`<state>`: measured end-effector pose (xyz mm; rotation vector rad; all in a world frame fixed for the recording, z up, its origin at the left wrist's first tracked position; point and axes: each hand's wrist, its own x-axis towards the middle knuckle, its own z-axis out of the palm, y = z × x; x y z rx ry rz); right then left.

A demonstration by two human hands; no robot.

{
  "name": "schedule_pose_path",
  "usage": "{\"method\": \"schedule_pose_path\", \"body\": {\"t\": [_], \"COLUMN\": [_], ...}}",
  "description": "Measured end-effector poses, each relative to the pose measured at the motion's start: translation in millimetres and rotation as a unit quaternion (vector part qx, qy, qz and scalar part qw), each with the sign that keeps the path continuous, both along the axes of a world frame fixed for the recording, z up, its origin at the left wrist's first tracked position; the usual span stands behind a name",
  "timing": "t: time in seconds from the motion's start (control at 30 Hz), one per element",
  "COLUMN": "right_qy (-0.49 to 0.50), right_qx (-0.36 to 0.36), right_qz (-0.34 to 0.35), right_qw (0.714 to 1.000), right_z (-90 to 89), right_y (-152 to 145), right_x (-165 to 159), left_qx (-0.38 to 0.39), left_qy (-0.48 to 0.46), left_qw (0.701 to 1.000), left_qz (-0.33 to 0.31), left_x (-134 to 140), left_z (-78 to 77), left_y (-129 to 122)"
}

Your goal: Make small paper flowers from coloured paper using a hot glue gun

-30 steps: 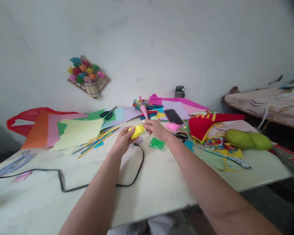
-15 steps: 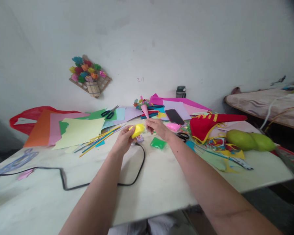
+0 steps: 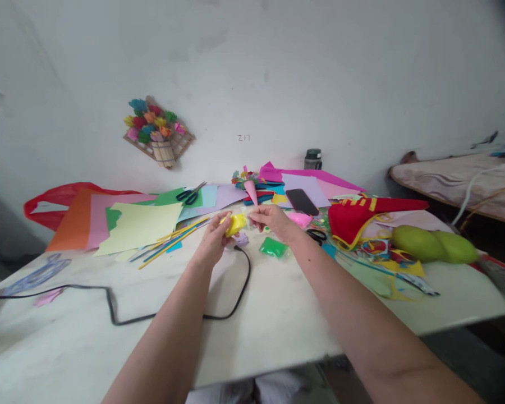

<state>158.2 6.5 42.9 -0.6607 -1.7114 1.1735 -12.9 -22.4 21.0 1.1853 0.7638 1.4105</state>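
My left hand (image 3: 215, 238) is closed around a small clear packet of yellow clay (image 3: 236, 225), held just above the table. At the packet's other end, my right hand (image 3: 270, 219) pinches its clear plastic edge between thumb and fingers. A similar green packet (image 3: 273, 247) lies below my right hand, and a pink packet (image 3: 299, 219) is partly behind that wrist. Beyond the hands a pink paper cone (image 3: 251, 192) lies with bits of coloured paper at its wide end. A lilac scrap (image 3: 241, 239) rests under the yellow packet.
Coloured paper sheets (image 3: 138, 224), strips (image 3: 168, 247) and scissors (image 3: 191, 194) lie left. A black cable (image 3: 134, 321) crosses the table front. On the right are a phone (image 3: 302, 201), more scissors (image 3: 317, 235), red cloth (image 3: 349, 221), green fruit (image 3: 433, 244) and a cutter (image 3: 418, 285).
The view has shifted slightly, moving the scene a little to the right. Both hands keep hold of the yellow packet, which now looks slightly flatter or more tilted.
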Motion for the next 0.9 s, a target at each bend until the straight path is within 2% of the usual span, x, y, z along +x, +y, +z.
{"method": "schedule_pose_path", "body": {"t": [0.2,0.5,0.67,0.8,0.9], "right_qy": [0.004,0.029,0.023,0.025,0.039], "right_qx": [-0.032,-0.082,-0.092,-0.102,-0.111], "right_qz": [0.021,0.06,0.059,0.045,0.043], "right_qw": [0.999,0.994,0.994,0.993,0.992], "right_z": [-2.7,-6.4,-8.4,-9.3,-11.5], "right_y": [0,2,2,2,4], "right_x": [-4,-4,-7,-9,-9], "left_qx": [-0.003,-0.001,0.012,0.027,0.069], "left_qy": [0.011,-0.002,0.001,0.052,0.155], "left_qw": [0.999,0.999,0.998,0.995,0.98], "left_qz": [0.041,0.043,0.068,0.076,0.103], "left_x": [1,1,2,0,-3], "left_z": [-0.7,0.0,-0.5,-1.5,-1.4], "left_y": [3,1,3,5,5]}}
